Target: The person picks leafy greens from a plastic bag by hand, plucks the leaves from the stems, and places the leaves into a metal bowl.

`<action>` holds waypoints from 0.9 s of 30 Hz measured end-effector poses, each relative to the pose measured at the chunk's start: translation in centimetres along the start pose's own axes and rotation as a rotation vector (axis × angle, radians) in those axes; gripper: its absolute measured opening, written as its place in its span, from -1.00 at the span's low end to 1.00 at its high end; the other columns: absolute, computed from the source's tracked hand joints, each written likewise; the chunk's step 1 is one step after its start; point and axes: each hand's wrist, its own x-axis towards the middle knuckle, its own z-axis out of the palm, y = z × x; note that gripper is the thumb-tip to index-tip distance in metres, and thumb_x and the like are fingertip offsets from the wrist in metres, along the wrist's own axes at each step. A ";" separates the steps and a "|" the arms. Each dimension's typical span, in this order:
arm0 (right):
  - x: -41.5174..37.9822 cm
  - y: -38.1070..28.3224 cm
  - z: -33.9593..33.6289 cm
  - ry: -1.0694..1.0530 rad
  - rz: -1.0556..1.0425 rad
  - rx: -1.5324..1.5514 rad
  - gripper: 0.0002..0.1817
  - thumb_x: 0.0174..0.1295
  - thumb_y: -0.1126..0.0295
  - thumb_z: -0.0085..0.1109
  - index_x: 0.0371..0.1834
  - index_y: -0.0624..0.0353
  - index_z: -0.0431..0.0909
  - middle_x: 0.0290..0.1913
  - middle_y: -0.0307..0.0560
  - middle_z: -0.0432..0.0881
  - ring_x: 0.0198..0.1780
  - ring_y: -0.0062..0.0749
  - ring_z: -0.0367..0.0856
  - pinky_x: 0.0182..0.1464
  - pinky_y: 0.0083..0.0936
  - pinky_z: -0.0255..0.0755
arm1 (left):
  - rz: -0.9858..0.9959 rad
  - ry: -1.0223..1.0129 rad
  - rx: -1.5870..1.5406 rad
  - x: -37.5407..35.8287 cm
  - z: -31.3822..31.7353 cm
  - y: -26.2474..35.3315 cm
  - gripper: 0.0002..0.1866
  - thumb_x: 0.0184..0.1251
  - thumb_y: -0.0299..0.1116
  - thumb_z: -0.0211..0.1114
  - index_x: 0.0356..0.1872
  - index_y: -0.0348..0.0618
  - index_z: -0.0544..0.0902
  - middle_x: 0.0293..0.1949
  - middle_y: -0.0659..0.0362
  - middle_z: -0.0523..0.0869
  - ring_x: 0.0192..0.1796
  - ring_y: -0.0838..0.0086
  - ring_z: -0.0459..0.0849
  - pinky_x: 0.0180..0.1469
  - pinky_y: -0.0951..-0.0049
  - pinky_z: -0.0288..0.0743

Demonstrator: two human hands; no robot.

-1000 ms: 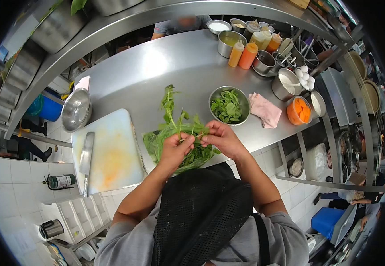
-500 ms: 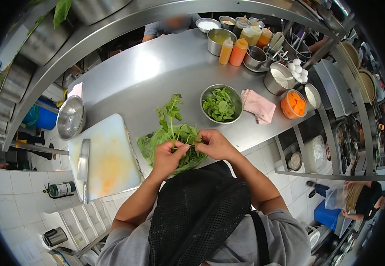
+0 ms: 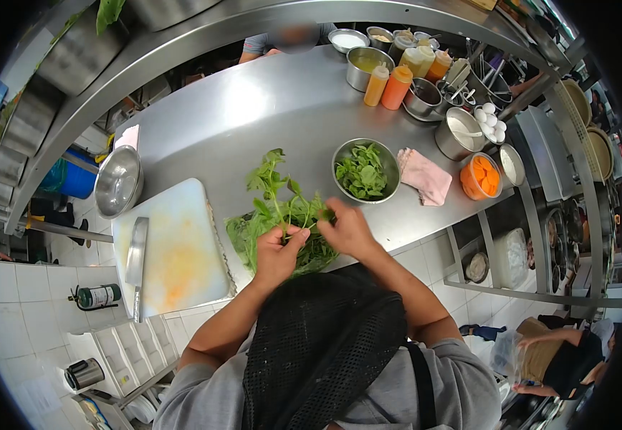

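Leafy stems point(image 3: 266, 180) near the edge of my table point(image 3: 203, 136)
My left hand point(image 3: 280, 249) pinches one; right hand point(image 3: 347, 228) blurs, grip unclear; steel stretches ahead.

A commercial kitchen, shown by the steel counter point(image 3: 189, 143), squeeze bottles point(image 3: 397, 87) and knife point(image 3: 136, 252).

Left of the left hand point(image 3: 279, 256), a knife point(image 3: 137, 251) lies on a cutting board point(image 3: 182, 247); beyond the right hand point(image 3: 348, 229) stands a bowl point(image 3: 393, 169) of leaves point(image 3: 362, 172), a cloth point(image 3: 424, 177) farther right.
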 end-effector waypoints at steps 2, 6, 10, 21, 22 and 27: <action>0.8 0.4 -1.2 0.149 -0.147 -0.263 -0.81 0.11 0.40 0.24 -0.28 0.30 0.57 -0.53 -0.03 0.61 -0.53 -0.41 0.57 -0.43 -0.39 0.44 | 0.046 0.018 0.017 0.1 -0.2 -0.1 -0.92 0.26 -0.49 0.38 -0.34 -0.30 0.67 -0.45 0.26 0.69 -0.40 0.70 0.55 -0.33 0.64 0.41; 2.8 -0.4 -5.8 0.145 0.049 -0.200 -0.73 0.08 0.38 0.27 -0.18 0.29 0.57 -0.40 0.10 0.66 -0.42 -0.07 0.62 -0.35 -0.26 0.48 | -0.025 -0.017 -0.012 0.1 -1.0 0.7 -0.91 0.27 -0.48 0.37 -0.36 -0.28 0.66 -0.47 0.27 0.68 -0.42 0.70 0.54 -0.35 0.64 0.39; 3.7 -0.4 -7.8 0.214 -0.050 -0.774 -0.55 0.08 0.39 0.27 0.08 0.22 0.52 -0.04 0.19 0.63 -0.04 0.03 0.59 -0.02 -0.20 0.48 | -0.141 -0.083 0.009 0.4 -1.2 1.6 -0.93 0.27 -0.48 0.36 -0.34 -0.24 0.66 -0.47 0.27 0.66 -0.41 0.67 0.55 -0.32 0.63 0.41; 0.7 -4.7 -3.5 -0.396 -0.311 -0.075 -0.90 0.19 0.43 0.20 -0.26 0.19 0.59 -0.24 -0.05 0.65 -0.11 -0.11 0.58 -0.04 -0.27 0.41 | -0.061 -0.216 0.008 0.8 -1.4 1.1 -0.96 0.25 -0.54 0.34 -0.36 -0.29 0.67 -0.45 0.25 0.68 -0.40 0.66 0.58 -0.33 0.62 0.44; 0.5 -4.9 -3.7 -0.399 -0.313 -0.073 -0.90 0.19 0.43 0.20 -0.26 0.19 0.59 -0.24 -0.05 0.65 -0.11 -0.11 0.58 -0.04 -0.27 0.41 | -0.074 -0.226 0.015 0.7 -1.5 1.3 -0.97 0.25 -0.55 0.35 -0.37 -0.29 0.67 -0.45 0.25 0.68 -0.40 0.66 0.58 -0.33 0.61 0.44; -0.1 -4.5 -3.8 -0.413 -0.227 -0.031 -0.89 0.16 0.40 0.21 -0.30 0.19 0.58 -0.33 -0.01 0.63 -0.16 -0.14 0.59 -0.12 -0.33 0.44 | -0.072 -0.226 0.026 0.5 -1.6 1.4 -0.91 0.25 -0.46 0.38 -0.40 -0.24 0.69 -0.51 0.32 0.66 -0.44 0.73 0.51 -0.39 0.64 0.37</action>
